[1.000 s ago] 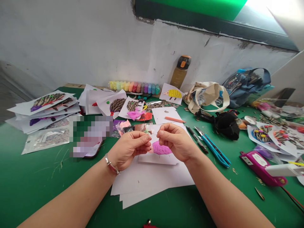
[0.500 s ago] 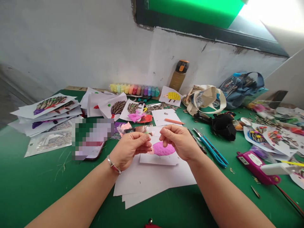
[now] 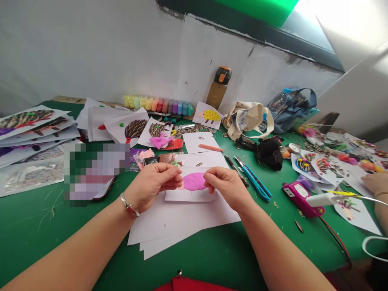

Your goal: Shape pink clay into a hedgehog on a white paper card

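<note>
My left hand (image 3: 151, 184), with a bracelet on its wrist, has thumb and fingers pinched together. Opposite it, my right hand (image 3: 226, 185) is pinched closed too. Whatever either fingertip may hold is too small or hidden to name. Between and below them lies a white card (image 3: 190, 196) with a flat purple clay oval (image 3: 194, 181) and a pinkish clay end at its left. This card rests on a stack of white paper (image 3: 182, 220). A single sunflower seed (image 3: 199, 164) lies just behind the card.
Behind are packets of coloured clay (image 3: 160, 106), a bottle (image 3: 218, 87) and seed-covered hedgehog pictures (image 3: 136, 128). A blue cutter (image 3: 256, 180) and purple device (image 3: 303, 200) lie right. A phone (image 3: 103, 192) sits left. Another person's hand (image 3: 376, 184) is far right.
The view has turned right, so things shift left in it. My hands remain pinched; they now sit slightly farther apart. Another person's hand has come into view at the right.
</note>
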Demonstrator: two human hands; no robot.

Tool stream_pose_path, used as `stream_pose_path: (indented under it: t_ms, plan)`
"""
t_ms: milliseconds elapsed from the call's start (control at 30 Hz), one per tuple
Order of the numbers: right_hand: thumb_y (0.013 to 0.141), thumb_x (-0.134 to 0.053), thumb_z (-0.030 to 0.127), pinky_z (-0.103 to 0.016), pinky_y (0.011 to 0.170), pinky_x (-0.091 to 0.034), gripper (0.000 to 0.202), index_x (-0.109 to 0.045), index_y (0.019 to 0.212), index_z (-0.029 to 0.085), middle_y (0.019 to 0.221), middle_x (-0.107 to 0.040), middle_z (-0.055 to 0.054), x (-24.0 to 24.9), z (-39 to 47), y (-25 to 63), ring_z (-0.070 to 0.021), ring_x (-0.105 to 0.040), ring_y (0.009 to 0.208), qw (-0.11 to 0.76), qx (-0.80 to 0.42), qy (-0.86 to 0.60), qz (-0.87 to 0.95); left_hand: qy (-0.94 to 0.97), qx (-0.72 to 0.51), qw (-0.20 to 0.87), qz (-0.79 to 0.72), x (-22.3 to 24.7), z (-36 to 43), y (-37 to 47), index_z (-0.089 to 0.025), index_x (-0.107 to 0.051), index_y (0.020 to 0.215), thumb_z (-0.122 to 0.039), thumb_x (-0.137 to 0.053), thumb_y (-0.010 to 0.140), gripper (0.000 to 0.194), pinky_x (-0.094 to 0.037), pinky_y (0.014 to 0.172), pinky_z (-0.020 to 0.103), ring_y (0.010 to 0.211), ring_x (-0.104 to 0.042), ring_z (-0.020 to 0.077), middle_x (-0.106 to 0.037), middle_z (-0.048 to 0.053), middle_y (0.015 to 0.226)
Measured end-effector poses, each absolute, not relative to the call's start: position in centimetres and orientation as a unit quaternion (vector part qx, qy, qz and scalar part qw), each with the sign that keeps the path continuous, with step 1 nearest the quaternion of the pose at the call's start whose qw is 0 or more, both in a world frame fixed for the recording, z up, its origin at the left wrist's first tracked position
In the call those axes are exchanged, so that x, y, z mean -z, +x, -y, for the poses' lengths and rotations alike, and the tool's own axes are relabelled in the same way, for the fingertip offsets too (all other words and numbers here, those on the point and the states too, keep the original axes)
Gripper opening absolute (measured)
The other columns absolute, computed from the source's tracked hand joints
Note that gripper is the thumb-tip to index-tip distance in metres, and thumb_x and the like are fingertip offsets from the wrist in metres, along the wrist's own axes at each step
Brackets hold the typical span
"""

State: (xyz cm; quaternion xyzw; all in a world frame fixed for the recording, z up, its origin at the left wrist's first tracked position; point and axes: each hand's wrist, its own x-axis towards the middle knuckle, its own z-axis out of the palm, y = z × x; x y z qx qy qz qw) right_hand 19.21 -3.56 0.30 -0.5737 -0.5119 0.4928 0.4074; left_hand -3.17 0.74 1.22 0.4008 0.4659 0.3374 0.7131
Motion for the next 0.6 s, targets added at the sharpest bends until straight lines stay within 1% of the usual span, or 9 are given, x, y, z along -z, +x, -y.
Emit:
stream_pose_path:
  t_ms: [67,100,167,233,333,433,533,600]
  plan:
    - [0.082,-0.07,0.04,-0.027,0.055,-0.04,0.023,-0.065,0.071,0.02,0.062,-0.059,0.003,-0.14,3.56,19.29,-0.0112,-0.051,0.055,0.4,-0.471,-0.58,0.531,0.411,-0.333,0.707,-0.469,-1.12,-0.84,-3.24,-0.015,-0.072,0.074,-0.049,-0.09,0.062,0.041,-0.057,0.068,0.028,0.066,-0.069,0.0157,-0.072,0.004,0.071]
    - [0.081,-0.071,0.038,-0.026,0.055,-0.04,0.021,-0.065,0.071,0.02,0.064,-0.059,0.003,-0.08,3.53,19.34,-0.0116,-0.051,0.057,0.395,-0.467,-0.579,0.539,0.415,-0.332,0.704,-0.472,-1.06,-0.89,-3.26,-0.014,-0.072,0.073,-0.049,-0.09,0.062,0.041,-0.056,0.066,0.026,0.064,-0.068,0.0145,-0.072,0.004,0.07]
    - [0.081,-0.07,0.034,-0.027,0.06,-0.043,0.014,-0.067,0.076,0.022,0.07,-0.062,0.003,0.03,3.49,19.52,-0.0134,-0.056,0.064,0.381,-0.467,-0.574,0.555,0.418,-0.329,0.702,-0.473,-0.94,-0.94,-3.26,-0.014,-0.072,0.072,-0.049,-0.09,0.063,0.04,-0.055,0.065,0.025,0.063,-0.067,0.0137,-0.072,0.003,0.069]
    - [0.084,-0.066,0.03,-0.029,0.069,-0.046,0.008,-0.07,0.086,0.023,0.077,-0.068,0.002,0.09,3.56,19.77,-0.0156,-0.062,0.071,0.363,-0.46,-0.58,0.567,0.418,-0.329,0.704,-0.47,-0.82,-0.94,-3.21,-0.015,-0.073,0.075,-0.048,-0.091,0.062,0.04,-0.056,0.067,0.026,0.067,-0.069,0.0152,-0.073,0.005,0.072]
    - [0.088,-0.061,0.028,-0.03,0.076,-0.048,0.012,-0.071,0.092,0.025,0.076,-0.071,0.001,-0.08,3.78,20.06,-0.0171,-0.067,0.076,0.331,-0.426,-0.603,0.587,0.416,-0.33,0.707,-0.468,-0.67,-0.87,-3.11,-0.014,-0.074,0.076,-0.047,-0.091,0.062,0.04,-0.056,0.069,0.027,0.071,-0.071,0.0171,-0.075,0.007,0.076]
    - [0.09,-0.058,0.03,-0.028,0.069,-0.047,0.014,-0.07,0.085,0.024,0.072,-0.071,0.002,-0.44,3.92,20.16,-0.0154,-0.066,0.071,0.293,-0.404,-0.618,0.608,0.415,-0.329,0.706,-0.47,-0.57,-0.86,-3.06,-0.014,-0.074,0.076,-0.047,-0.091,0.062,0.04,-0.056,0.07,0.027,0.071,-0.071,0.0174,-0.075,0.007,0.075]
    - [0.09,-0.058,0.034,-0.026,0.059,-0.043,0.02,-0.066,0.075,0.022,0.069,-0.066,0.003,-0.68,3.91,20.2,-0.0127,-0.059,0.061,0.269,-0.373,-0.633,0.623,0.42,-0.328,0.702,-0.472,-0.48,-0.94,-3.04,-0.015,-0.075,0.077,-0.048,-0.09,0.062,0.04,-0.056,0.069,0.028,0.07,-0.071,0.0173,-0.075,0.007,0.075]
    - [0.089,-0.059,0.036,-0.025,0.056,-0.04,0.024,-0.062,0.071,0.022,0.066,-0.062,0.004,-0.7,3.88,20.24,-0.012,-0.054,0.059,0.262,-0.347,-0.64,0.633,0.423,-0.33,0.7,-0.472,-0.42,-1.02,-3.03,-0.015,-0.074,0.077,-0.048,-0.09,0.063,0.039,-0.056,0.068,0.027,0.07,-0.071,0.0172,-0.075,0.006,0.075]
